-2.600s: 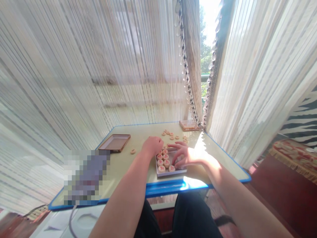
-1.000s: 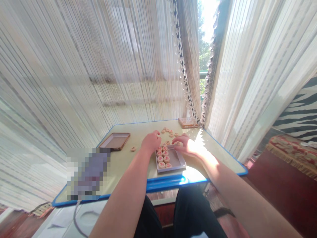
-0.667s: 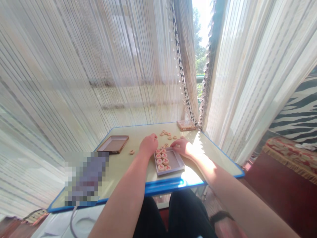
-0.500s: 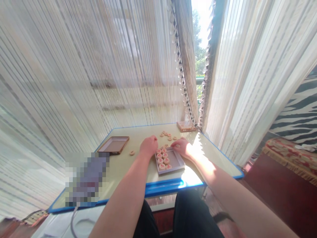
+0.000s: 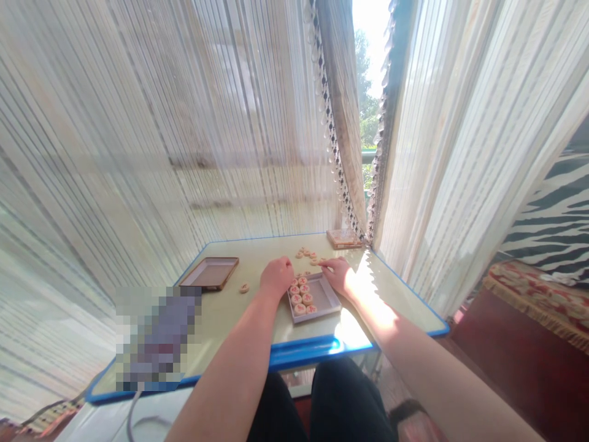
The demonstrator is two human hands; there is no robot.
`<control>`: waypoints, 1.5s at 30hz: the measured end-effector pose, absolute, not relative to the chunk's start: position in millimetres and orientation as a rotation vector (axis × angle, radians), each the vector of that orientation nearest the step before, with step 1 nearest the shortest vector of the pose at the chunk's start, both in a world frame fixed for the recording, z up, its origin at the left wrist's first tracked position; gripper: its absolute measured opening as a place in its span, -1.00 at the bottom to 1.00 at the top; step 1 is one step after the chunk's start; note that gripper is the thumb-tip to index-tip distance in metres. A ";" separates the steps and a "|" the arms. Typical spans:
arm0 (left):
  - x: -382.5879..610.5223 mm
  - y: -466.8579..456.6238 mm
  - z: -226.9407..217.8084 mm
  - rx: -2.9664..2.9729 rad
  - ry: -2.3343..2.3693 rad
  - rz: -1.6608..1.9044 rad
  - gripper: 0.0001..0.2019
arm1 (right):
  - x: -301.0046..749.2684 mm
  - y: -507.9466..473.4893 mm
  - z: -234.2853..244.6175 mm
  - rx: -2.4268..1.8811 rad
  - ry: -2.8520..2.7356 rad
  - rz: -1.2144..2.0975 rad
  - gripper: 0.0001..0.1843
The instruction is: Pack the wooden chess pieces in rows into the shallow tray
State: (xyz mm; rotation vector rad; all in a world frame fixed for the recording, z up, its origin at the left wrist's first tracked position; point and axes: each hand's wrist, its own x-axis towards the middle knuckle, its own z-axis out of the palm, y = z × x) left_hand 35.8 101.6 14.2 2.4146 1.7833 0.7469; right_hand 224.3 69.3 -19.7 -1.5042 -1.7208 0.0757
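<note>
Box (image 5: 327, 296) sits on desk (image 5: 257, 248) near the front edge, red-marked pieces (image 5: 307, 299) in two columns along its left side. Left hand (image 5: 277, 276) is by the box's far left corner, fingers curled; can't make out whether its grip holds anything. Right hand (image 5: 338, 274) is past the far edge, fingertips by loose pieces (image 5: 313, 262); grip also unclear.

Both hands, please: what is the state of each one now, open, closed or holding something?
Left hand: fingers curled; whether it holds anything cannot be told.
Right hand: fingertips at loose round pieces; grip cannot be told.
</note>
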 end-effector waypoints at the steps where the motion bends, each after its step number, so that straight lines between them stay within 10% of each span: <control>1: 35.8 102.1 13.6 2.416 1.779 0.764 -0.74 | 224.7 70.2 -20.0 -1.506 -1.709 0.039 -0.69; 45: 33.1 108.3 1.7 2.272 1.686 1.088 -0.69 | 212.2 131.9 6.0 -1.974 -1.875 -0.094 -0.69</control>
